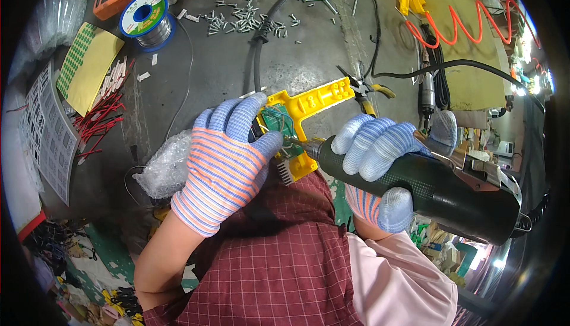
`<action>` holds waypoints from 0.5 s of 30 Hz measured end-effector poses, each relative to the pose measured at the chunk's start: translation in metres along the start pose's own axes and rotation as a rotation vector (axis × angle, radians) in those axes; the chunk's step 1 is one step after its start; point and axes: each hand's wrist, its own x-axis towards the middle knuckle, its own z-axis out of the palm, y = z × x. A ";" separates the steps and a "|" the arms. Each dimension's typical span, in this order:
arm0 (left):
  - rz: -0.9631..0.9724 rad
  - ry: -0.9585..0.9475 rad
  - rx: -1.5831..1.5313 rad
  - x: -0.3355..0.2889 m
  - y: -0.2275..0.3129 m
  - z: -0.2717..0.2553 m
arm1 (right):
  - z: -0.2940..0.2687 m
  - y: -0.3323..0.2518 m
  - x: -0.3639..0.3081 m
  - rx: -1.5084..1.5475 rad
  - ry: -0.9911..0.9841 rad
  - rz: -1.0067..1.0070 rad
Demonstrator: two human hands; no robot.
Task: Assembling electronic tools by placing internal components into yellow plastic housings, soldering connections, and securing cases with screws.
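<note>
Against curled left hand (231,151), yellow casing (309,105) gripped at edge; right hand (380,148) wrapped round dark cylindrical tool (442,191)

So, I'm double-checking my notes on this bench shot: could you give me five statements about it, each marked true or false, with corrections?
1. The right hand grips a dark heat gun. True.
2. The left hand holds the solder wire spool. False: it holds the yellow plastic housing; the spool stands apart, farther up and to the left.
3. The heat gun's nozzle points away from the green circuit board. False: it points toward the board.
4. Bubble wrap lies to the left of the left hand. True.
5. Both hands are ungloved. False: both wear striped knit gloves.
</note>
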 end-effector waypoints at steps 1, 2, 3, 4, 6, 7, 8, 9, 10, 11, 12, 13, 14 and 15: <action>0.001 0.000 0.003 0.000 0.000 0.000 | -0.001 -0.001 0.000 0.008 -0.002 -0.005; 0.000 0.000 0.003 -0.001 0.000 -0.001 | -0.004 -0.007 -0.002 0.016 -0.004 -0.010; -0.002 0.001 0.001 0.000 0.000 0.000 | -0.001 -0.005 -0.002 0.022 -0.005 -0.016; -0.004 0.002 -0.001 0.000 0.000 0.000 | -0.003 -0.009 -0.005 0.028 -0.006 -0.022; -0.002 0.000 0.001 0.000 0.000 0.000 | -0.004 -0.004 0.003 0.042 -0.009 -0.032; -0.001 -0.001 0.005 0.000 0.000 -0.001 | -0.006 -0.011 -0.002 0.051 -0.012 -0.037; -0.004 -0.001 0.006 -0.001 0.000 -0.001 | -0.003 -0.010 -0.002 0.061 -0.014 -0.042; -0.003 0.001 0.003 -0.001 0.000 -0.001 | 0.000 -0.001 0.006 0.069 -0.017 -0.048; -0.004 0.003 0.001 -0.002 -0.001 -0.001 | 0.004 0.000 0.004 0.078 -0.020 -0.053; -0.007 0.004 0.002 -0.003 -0.001 -0.001 | -0.003 -0.003 0.005 0.088 -0.024 -0.058; 0.002 0.011 -0.045 0.000 0.000 -0.001 | 0.013 0.021 0.023 0.084 -0.019 -0.070; -0.004 0.019 -0.084 0.000 -0.001 -0.002 | 0.015 0.024 0.027 0.094 -0.022 -0.077; -0.005 0.021 -0.082 0.000 -0.001 -0.006 | 0.013 0.019 0.026 0.103 -0.026 -0.084; -0.031 0.054 -0.188 0.001 -0.001 -0.010 | 0.012 0.022 0.032 0.111 -0.028 -0.095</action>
